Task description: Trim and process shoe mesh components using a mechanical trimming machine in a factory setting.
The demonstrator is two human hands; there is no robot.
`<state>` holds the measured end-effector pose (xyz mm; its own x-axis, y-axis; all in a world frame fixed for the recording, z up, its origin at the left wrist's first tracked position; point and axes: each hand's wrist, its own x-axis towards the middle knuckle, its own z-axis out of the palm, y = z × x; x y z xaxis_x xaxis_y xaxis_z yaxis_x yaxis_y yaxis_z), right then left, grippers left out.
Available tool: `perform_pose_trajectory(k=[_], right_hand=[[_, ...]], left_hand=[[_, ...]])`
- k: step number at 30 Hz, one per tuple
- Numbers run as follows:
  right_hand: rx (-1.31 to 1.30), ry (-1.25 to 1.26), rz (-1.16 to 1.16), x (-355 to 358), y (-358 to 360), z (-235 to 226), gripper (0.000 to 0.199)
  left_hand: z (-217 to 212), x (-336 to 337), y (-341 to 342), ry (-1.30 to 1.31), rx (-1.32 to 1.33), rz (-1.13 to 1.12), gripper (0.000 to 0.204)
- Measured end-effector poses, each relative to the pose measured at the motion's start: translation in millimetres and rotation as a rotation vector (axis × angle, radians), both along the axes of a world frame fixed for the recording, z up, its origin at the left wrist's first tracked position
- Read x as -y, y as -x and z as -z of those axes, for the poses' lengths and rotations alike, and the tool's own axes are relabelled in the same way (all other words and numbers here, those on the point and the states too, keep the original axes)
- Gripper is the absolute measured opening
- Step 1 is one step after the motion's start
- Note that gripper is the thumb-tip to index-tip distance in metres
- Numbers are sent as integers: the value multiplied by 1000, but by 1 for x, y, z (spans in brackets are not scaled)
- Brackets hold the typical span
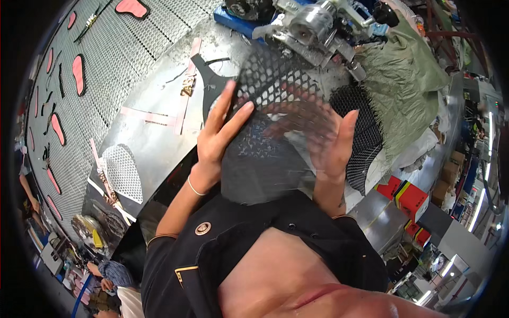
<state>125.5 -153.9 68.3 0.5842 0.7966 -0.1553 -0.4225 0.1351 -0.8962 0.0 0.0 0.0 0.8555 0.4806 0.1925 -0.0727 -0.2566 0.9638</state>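
A black mesh piece [270, 74] with large holes lies in front of me, partly smeared by motion. Below it a dark sheet bears a small pale pattern [260, 143], and a plain black part [260, 180] reaches toward my chest. My left hand [214, 135] rests at the mesh's left edge, two fingers stretched out and apart. On the other side, my right hand [331, 140] has its thumb raised away from blurred, spread fingers that overlap the mesh. A flat black branching cut piece [208, 85] lies beside my left fingertips.
A metal table [154, 98] carries pink strips [183, 108] with gold-coloured ornaments and a white mesh piece [122, 169]. Farther left, a belt [106, 69] holds pink sole-shaped pieces [79, 75]. A metal machine [313, 29] stands ahead, a green woven sack [405, 74] to the right.
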Motion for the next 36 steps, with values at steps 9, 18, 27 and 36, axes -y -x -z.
perform_pose_trajectory(k=[9,18,27,36], right_hand=[[-46,68,136,6,12,-5,101],[-79,13,103,5,17,2,100],[229,183,42,4,9,3,42],[-17,45,-101,5,11,0,35]], left_hand=[[-15,-11,7,-438,114,-82,33],[-19,-16,9,-450,116,-92,31],[-17,-27,15,-529,163,-124,33],[-16,-35,18,-546,162,-136,34]])
